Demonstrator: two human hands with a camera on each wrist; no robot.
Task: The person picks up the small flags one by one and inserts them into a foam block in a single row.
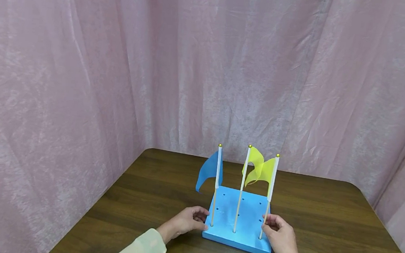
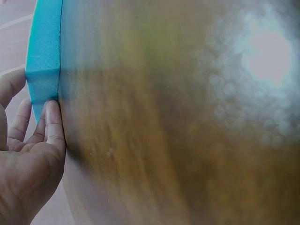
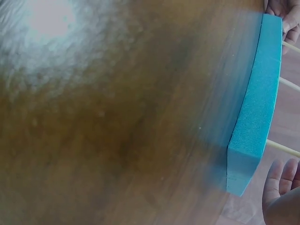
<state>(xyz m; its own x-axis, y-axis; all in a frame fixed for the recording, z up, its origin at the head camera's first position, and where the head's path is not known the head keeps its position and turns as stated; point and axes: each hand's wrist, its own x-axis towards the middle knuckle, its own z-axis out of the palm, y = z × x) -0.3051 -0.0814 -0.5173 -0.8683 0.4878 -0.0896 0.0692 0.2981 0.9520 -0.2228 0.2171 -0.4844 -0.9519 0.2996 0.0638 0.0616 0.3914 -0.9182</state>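
A light-blue foam board [image 1: 249,210] with rows of small holes lies on the table. Three small flags on thin wooden sticks stand along its front row: a blue flag [image 1: 209,170] at the left, a yellow flag [image 1: 256,155] in the middle, and another yellow flag [image 1: 267,172] at the right. My left hand [image 1: 187,221] touches the board's left side near the front corner, fingers loosely bent. With thumb and forefinger, my right hand [image 1: 281,236] pinches the right yellow flag's stick low above the board. The right wrist view shows its other fingers [image 3: 272,183] beside the stick, the pinch itself out of frame.
The brown wood-grain table [image 1: 326,230] extends on both sides of the board. A pink curtain [image 1: 233,62] hangs close behind the table and along its sides. Glare from a light shows on the tabletop in both wrist views.
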